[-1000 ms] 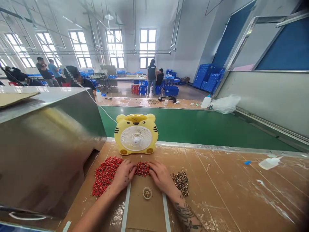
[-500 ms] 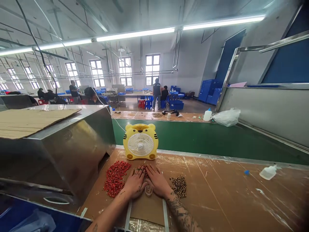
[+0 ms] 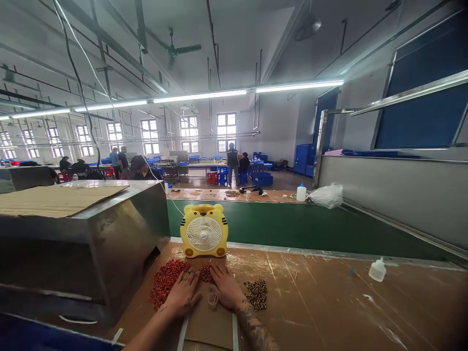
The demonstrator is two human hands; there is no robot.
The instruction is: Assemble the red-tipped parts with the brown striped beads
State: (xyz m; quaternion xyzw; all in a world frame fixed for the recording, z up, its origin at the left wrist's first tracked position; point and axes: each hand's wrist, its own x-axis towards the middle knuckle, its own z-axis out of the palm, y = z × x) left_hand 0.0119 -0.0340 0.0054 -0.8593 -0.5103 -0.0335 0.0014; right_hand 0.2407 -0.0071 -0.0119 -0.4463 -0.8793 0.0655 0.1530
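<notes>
My left hand (image 3: 183, 294) lies palm down against the right edge of a large heap of small red pieces (image 3: 168, 281). My right hand (image 3: 226, 287) rests palm down just to the right of a smaller red heap (image 3: 206, 273), which sits between my hands. A small clear cup (image 3: 212, 300) stands between my wrists on a cardboard sheet (image 3: 208, 324). To the right of my right hand lies a heap of brown speckled pieces (image 3: 257, 294). Neither hand shows anything held. The pieces are too small to identify.
A yellow tiger-shaped desk fan (image 3: 204, 230) stands behind the heaps, at the far edge of the brown workbench (image 3: 310, 297). A steel box (image 3: 84, 248) topped with cardboard rises on the left. A green conveyor belt (image 3: 292, 229) runs beyond the fan. A white squeeze bottle (image 3: 378, 270) lies at right.
The view has tilted upward, so the bench sits lower and smaller. My hands have moved apart and back from the small red heap, now lying on either side of the cup.
</notes>
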